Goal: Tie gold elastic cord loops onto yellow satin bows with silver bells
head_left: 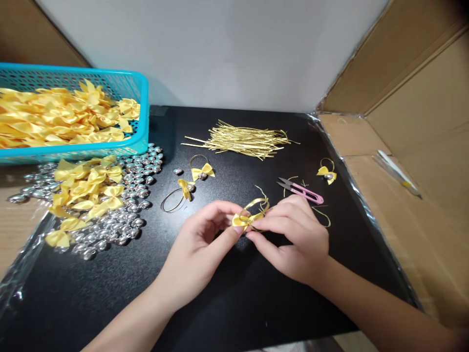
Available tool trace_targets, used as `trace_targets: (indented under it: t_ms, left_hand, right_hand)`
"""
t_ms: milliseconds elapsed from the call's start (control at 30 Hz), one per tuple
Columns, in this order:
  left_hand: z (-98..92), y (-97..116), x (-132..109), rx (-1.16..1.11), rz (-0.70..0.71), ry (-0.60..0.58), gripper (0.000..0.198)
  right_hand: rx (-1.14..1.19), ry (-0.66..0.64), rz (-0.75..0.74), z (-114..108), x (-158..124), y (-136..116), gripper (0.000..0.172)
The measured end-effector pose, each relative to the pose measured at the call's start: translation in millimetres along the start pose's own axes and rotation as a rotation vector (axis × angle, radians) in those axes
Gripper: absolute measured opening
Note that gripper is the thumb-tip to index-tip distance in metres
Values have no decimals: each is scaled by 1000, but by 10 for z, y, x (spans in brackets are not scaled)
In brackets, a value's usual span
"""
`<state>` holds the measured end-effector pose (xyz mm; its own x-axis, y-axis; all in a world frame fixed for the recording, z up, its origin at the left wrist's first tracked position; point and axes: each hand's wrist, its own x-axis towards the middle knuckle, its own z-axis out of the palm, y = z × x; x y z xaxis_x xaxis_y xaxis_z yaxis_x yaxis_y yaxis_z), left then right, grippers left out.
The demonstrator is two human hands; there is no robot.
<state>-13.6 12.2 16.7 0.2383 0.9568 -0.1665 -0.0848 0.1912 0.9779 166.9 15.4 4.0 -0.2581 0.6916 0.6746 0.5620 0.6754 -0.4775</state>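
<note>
Between my two hands is a yellow ribbon bow (239,221) with a loop of gold cord (261,201) rising from it. My left hand (205,249) pinches the bow's left side between thumb and fingers. The fingertips of my right hand (295,234) close on the right side of the bow, where the cord meets it. Loose cord ends stick up above the loop. Fingers partly cover the bow's middle. Just beyond my right hand lie pink thread snips (304,190). Two bows with silver bells and cord loops, one of them this bow (202,172), rest beyond my left hand.
A blue basket (144,112) full of yellow bows stands at the back left. Before it lie loose bows (91,183) and many silver bells (120,225). A bundle of gold cords (249,139) lies at the back. Another looped bow (326,172) and tweezers (397,173) are to the right.
</note>
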Motion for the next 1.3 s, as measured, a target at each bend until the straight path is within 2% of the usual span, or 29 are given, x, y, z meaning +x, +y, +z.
trace_targets:
  t_ms: [333, 500, 667, 800, 1000, 1167, 1300]
  left_hand:
    - [3, -46, -31, 147, 96, 15, 8]
    - [7, -39, -41, 211, 139, -8, 8]
    - [-1, -41, -26, 294, 185, -23, 7]
    - [-5, -56, -21, 288, 174, -17, 8]
    - [-24, -93, -51, 254, 165, -9, 24]
    - [-20, -67, -35, 299, 127, -36, 7]
    - [3, -53, -19, 274, 84, -49, 5]
  right_hand:
    - [-73, 18, -16, 1, -17, -10, 8]
    - [-58, 26, 50, 14, -27, -31, 8]
    - [-13, -19, 108, 21, -33, -52, 8]
    - [6, -7, 136, 34, -42, -59, 9]
    - [-43, -30, 124, 54, -56, -38, 9]
    - [-84, -23, 119, 61, -54, -41, 8]
    - [-57, -31, 146, 57, -43, -64, 3]
